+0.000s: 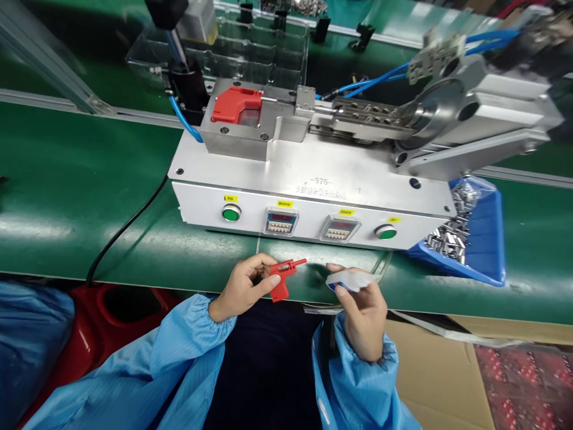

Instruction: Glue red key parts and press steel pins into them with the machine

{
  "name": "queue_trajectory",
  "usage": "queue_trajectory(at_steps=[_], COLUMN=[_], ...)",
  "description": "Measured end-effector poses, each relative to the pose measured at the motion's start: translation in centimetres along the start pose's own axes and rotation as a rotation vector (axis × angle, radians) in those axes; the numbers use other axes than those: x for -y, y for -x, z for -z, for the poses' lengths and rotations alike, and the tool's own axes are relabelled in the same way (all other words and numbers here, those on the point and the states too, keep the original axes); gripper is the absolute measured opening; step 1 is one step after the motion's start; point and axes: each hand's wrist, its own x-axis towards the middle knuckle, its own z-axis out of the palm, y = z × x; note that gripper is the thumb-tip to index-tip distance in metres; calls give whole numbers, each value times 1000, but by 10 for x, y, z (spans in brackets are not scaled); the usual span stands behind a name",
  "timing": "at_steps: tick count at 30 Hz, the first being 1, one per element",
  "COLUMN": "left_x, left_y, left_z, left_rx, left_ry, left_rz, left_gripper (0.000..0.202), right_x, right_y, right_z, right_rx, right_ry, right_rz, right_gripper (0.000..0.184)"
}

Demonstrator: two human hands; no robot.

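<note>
Between the thumb and fingers of my left hand (248,286) is a red pistol-shaped plastic part (280,279), its thin rod end pointing right. My right hand (363,310) grips a small whitish object with blue and red on its underside (351,279); its kind is unclear. A gap separates the two held things, both above the front strip of the bench. Behind them stands a white-cased bench machine (308,173) with green buttons and two small displays. Another red plastic part (237,105) sits in the metal nest block (237,143) on its top.
A blue bin (487,239) of small metal cylinders stands at the machine's right end. A black cable (129,224) runs over the green bench (58,197) on the left. Behind the machine lies a clear divided tray (264,51). Below right, a cardboard box (430,370) adjoins bagged red parts (523,382).
</note>
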Motion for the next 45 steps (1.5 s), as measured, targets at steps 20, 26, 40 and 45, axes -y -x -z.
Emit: queue_trajectory(at_steps=[20, 26, 40, 45], left_x=[24, 24, 14, 13], left_y=[12, 6, -3, -10], left_z=[43, 44, 18, 17], left_rx=[-42, -30, -31, -33], left_ry=[-123, -87, 28, 55], left_rz=[130, 107, -10, -49], left_gripper=[48, 50, 48, 47], right_x=[94, 59, 173, 188], right_y=[-104, -176, -161, -178], right_z=[147, 156, 133, 34], right_rx=[-54, -144, -77, 308], right_ry=[923, 1000, 593, 652], right_rz=[98, -133, 264, 601], right_gripper=[13, 22, 56, 37])
